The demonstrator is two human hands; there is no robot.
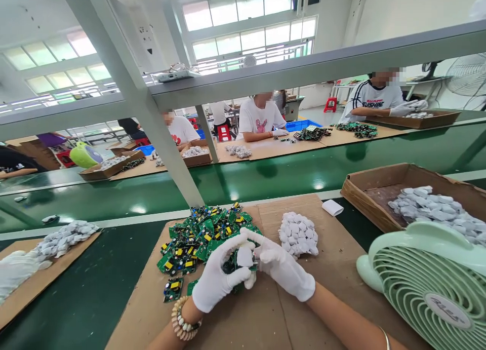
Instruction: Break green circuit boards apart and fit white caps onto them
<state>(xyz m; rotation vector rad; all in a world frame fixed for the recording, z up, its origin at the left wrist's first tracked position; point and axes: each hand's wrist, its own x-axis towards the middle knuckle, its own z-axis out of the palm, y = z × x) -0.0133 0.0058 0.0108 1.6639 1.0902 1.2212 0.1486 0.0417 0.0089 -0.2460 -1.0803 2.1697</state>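
My left hand [216, 284], in a white glove, curls round a small green circuit board [253, 268] with a white flat pad [245, 256] over it. From the other side, the gloved fingers of my right hand [286, 271] close on the edge of the same board and pad; their exact grip is partly hidden. A heap of circuit boards [212, 231] with yellow and black components lies just beyond my left hand. Behind and right of my right hand is a pile of white pads [298, 233].
Brown cardboard [304, 319] covers my bench. To the right stand a green fan [429, 284] and a cardboard tray [360, 188] with more white pads. A co-worker's gloved hand [17, 271] rests by pads at left. A slanted metal post [167, 147] rises behind the boards.
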